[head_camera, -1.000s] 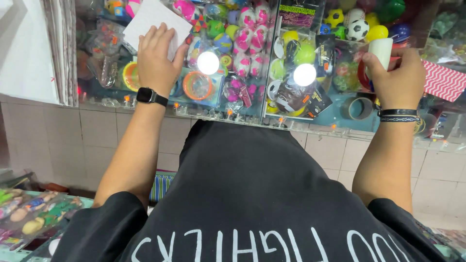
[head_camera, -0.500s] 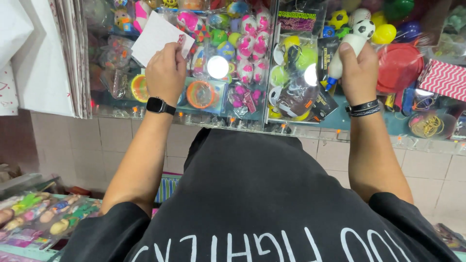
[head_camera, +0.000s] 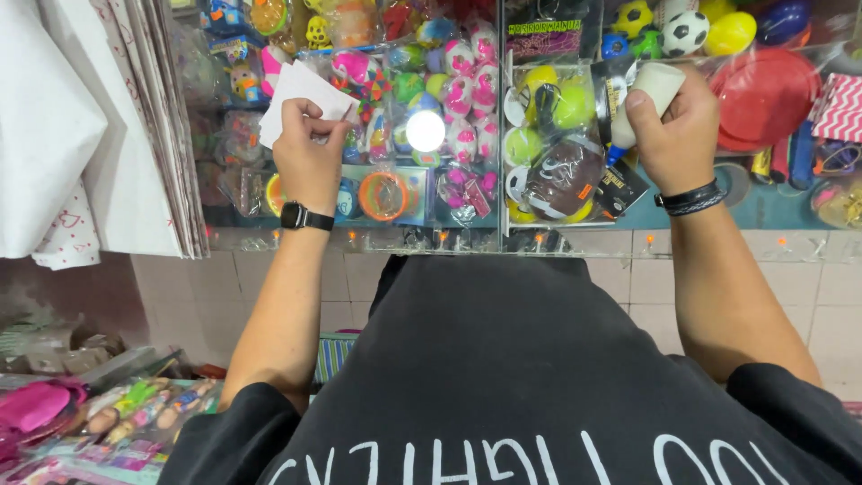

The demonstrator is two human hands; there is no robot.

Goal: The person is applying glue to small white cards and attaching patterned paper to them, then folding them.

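the left hand (head_camera: 310, 162), upper left of centre, is closed and pinches a white paper (head_camera: 301, 90). the right hand (head_camera: 673, 135), upper right, is wrapped around a white bottle (head_camera: 648, 94), tip pointing down. under both is a glass counter (head_camera: 467, 238) full of colourful toys, with a tiled front below.

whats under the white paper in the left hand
Under the white paper sheet, held by the left hand, a glass counter shows packaged colourful toys; whatever lies directly beneath the sheet is covered.
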